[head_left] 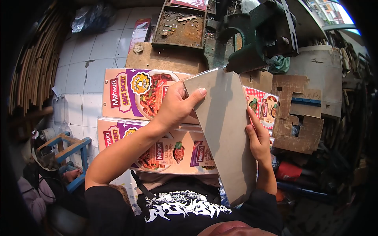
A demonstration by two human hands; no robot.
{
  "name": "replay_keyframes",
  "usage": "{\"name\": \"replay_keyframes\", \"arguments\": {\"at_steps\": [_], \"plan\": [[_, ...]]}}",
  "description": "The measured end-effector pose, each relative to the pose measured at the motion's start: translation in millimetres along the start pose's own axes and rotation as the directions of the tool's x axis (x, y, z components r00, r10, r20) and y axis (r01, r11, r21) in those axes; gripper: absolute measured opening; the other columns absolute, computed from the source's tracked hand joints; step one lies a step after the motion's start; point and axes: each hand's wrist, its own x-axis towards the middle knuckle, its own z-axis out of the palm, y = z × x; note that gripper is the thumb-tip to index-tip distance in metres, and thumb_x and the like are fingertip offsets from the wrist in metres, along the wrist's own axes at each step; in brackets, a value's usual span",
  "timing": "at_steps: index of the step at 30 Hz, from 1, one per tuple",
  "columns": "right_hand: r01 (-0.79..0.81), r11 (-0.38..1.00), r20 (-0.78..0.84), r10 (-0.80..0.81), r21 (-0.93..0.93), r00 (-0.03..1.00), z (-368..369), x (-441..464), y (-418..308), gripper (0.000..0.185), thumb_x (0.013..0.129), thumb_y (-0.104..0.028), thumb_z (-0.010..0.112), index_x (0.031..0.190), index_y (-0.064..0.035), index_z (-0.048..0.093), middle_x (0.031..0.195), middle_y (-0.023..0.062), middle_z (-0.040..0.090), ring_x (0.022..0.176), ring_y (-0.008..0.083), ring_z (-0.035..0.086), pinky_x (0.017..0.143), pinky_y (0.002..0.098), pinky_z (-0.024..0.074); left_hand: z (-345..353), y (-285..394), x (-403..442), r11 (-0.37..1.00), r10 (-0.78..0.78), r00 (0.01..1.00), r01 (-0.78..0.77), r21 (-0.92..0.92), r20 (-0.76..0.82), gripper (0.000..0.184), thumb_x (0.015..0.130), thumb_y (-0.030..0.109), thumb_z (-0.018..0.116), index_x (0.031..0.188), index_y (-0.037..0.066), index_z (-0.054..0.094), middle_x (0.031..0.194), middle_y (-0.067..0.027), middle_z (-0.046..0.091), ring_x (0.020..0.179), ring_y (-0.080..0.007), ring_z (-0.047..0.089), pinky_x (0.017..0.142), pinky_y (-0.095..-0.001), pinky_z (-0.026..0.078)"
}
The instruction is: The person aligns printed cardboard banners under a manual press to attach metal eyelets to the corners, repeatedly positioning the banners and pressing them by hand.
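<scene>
A long grey board [226, 133], plain on its upper face, lies slanted before me. Its far end reaches the nose of a dark green press [252, 39]. My left hand [179, 103] grips the board's left edge, thumb flat on top and fingers hidden underneath. On the right edge rests my right hand [258, 139], its fingers along the side and the rest partly hidden by the board. Under my left arm lie printed "Mahsuri" sign boards [116, 94], with more in a lower stack [177, 157]. Another printed piece [262, 104] shows beyond the right edge.
A rusty tray [179, 29] with small metal bits sits left of the press. Cut brown cardboard [297, 135] lies to the right. A blue frame [84, 157] and part of another person [73, 175] are at lower left. Wood strips [37, 67] line the left wall.
</scene>
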Motion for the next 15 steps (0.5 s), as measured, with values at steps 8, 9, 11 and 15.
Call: {"name": "replay_keyframes", "arguments": {"at_steps": [8,9,11,15], "plan": [[0.015,1.0,-0.007,-0.015,-0.017,1.0,1.7,0.5,1.6,0.043,0.097,-0.01,0.05,0.139,-0.0001,0.044,0.124,0.0181,0.061,0.106,0.0155,0.059,0.093,0.0264,0.0417,-1.1,-0.5,-0.2,1.0,0.004,1.0,-0.004,0.004,0.003,0.029,0.093,0.018,0.058,0.109,-0.006,0.054,0.094,-0.011,0.067,0.078,-0.0134,0.066,0.066,-0.0263,0.057],[0.028,0.999,-0.015,-0.028,-0.015,0.999,2.1,0.6,1.9,0.043,0.097,-0.01,0.05,0.139,-0.0002,0.044,0.124,0.0182,0.061,0.107,0.0155,0.059,0.094,0.0264,0.0416,-0.7,0.1,-0.3,1.0,0.0,1.0,0.0,-0.001,0.002,0.029,0.093,0.018,0.058,0.11,-0.006,0.054,0.094,-0.0109,0.067,0.078,-0.0132,0.066,0.066,-0.0261,0.056],[0.02,1.0,-0.009,-0.02,-0.018,1.0,1.7,0.6,2.1,0.043,0.097,-0.01,0.05,0.139,-0.0002,0.044,0.125,0.0183,0.06,0.107,0.0156,0.059,0.094,0.0265,0.0414,-0.1,0.6,-0.3,1.0,-0.005,1.0,0.005,-0.008,0.001,0.029,0.093,0.018,0.058,0.111,-0.005,0.054,0.094,-0.0108,0.067,0.078,-0.013,0.066,0.066,-0.0258,0.056],[0.025,0.999,-0.008,-0.026,-0.027,1.0,1.4,0.5,2.5,0.044,0.097,-0.01,0.05,0.139,-0.0005,0.043,0.127,0.0186,0.059,0.11,0.0162,0.058,0.095,0.027,0.0405,0.0,0.4,-0.2,1.0,0.007,1.0,-0.007,0.002,-0.008,0.03,0.093,0.018,0.057,0.112,-0.006,0.054,0.094,-0.011,0.067,0.078,-0.0132,0.066,0.065,-0.0259,0.057]]}}
